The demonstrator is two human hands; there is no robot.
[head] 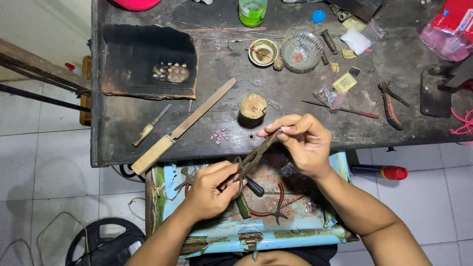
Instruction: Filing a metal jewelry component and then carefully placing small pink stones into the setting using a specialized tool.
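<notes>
My left hand [209, 189] grips the looped handles of a pair of rusty metal shears [253, 157]. The blades point up and to the right. My right hand [303, 140] pinches something very small at the blade tips, too small to make out. Both hands hover over an open blue drawer [276, 236] at the near edge of the dark workbench [290, 98]. A short wooden stump [253, 106] stands on the bench just beyond the blade tips, and a cluster of tiny pink pieces [219, 136] lies to its left.
A long flat file [182, 128], a small knife [150, 125], a charred block [148, 61], a small bowl [263, 51], a glass dish [301, 50], a green jar [252, 12] and pliers [389, 104] lie on the bench. Red-handled pliers [276, 209] rest in the drawer. A red-capped canister [382, 172] lies on the floor.
</notes>
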